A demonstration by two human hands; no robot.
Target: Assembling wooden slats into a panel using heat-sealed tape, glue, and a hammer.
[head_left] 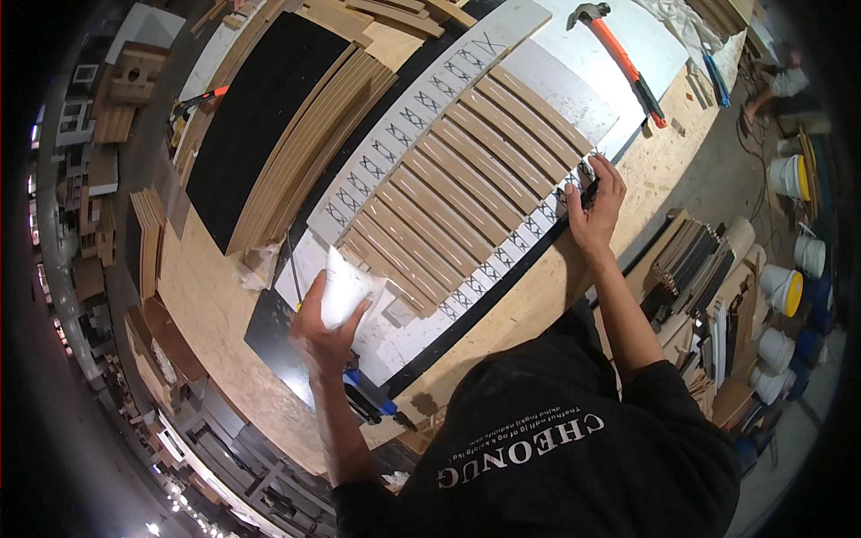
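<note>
Gripping white packet (344, 294) in left fingers (316, 292), resting right fingers (609, 173), loosely bent and apparently empty, near ends of white-streaked slats (456, 186) on pen-marked board (381, 151) over tabletop (184, 282); could skew slats by bumping ends, or smear streaks, if wet, by brushing.

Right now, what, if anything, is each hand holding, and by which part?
The left hand holds a white container by its near end; whether the right hand grips anything cannot be told.
</note>
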